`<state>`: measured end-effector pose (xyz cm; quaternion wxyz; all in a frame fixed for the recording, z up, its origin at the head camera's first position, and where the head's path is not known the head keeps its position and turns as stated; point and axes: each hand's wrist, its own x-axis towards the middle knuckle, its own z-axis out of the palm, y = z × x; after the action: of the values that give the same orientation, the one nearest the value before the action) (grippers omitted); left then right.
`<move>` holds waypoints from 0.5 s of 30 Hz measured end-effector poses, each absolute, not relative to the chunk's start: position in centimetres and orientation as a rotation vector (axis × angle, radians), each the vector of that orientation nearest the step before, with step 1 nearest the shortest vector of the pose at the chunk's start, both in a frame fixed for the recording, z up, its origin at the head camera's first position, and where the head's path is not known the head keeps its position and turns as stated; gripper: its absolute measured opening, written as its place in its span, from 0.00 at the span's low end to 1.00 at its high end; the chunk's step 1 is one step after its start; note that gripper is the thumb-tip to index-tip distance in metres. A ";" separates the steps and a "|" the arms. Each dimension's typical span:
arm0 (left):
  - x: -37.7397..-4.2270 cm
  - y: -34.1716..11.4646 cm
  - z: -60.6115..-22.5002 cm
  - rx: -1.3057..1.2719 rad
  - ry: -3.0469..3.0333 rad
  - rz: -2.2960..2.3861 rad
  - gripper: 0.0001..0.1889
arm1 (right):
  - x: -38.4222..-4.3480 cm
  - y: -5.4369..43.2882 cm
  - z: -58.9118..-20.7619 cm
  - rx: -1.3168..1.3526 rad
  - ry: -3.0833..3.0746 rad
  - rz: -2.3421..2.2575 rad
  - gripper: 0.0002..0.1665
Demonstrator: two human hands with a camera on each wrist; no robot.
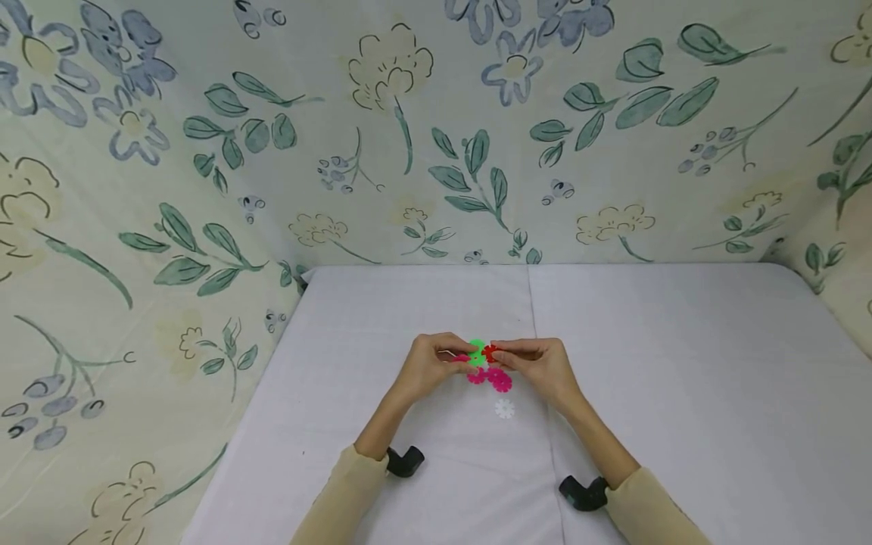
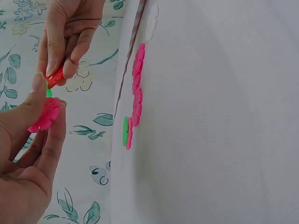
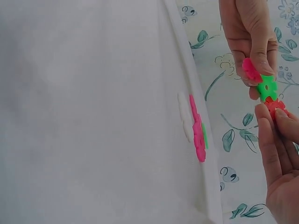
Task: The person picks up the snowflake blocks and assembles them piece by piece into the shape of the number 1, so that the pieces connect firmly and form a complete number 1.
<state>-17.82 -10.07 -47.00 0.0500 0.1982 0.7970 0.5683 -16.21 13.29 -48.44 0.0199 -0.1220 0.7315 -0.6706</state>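
Above the table my left hand (image 1: 431,369) pinches a pink flower-shaped plastic disc (image 2: 45,115) between thumb and fingers. A bright green disc (image 3: 267,87) of the same notched kind is joined to that pink one. From the other side my right hand (image 1: 543,369) pinches a red disc (image 3: 274,108) by thumb and fingertips. The red disc's edge meets the green disc's edge; whether they interlock I cannot tell. Below the hands, several pink discs (image 1: 501,380) lie on the table, with a green disc (image 2: 125,131) beside them in the left wrist view.
A white notched disc (image 1: 504,409) lies nearer to me than the pink ones. White cloth (image 1: 681,378) covers the table, a crease running along it. Behind hangs a flower-printed curtain (image 1: 409,151). Black wrist mounts (image 1: 583,493) stick out by both sleeves.
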 end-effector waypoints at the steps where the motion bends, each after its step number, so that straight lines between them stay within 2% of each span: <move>1: -17.9 -10.1 -47.0 0.605 2.422 1.735 0.15 | -16.2 13.3 -48.5 -0.380 2.267 -2.088 0.15; 15: -18.3 -10.2 -46.8 0.681 2.385 1.750 0.14 | -15.9 13.0 -48.5 -0.461 2.266 -2.132 0.15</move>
<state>-18.32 -10.21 -46.79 0.0527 0.2242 0.7846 0.5757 -15.94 12.99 -48.48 -0.0018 -0.1464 0.7206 -0.6777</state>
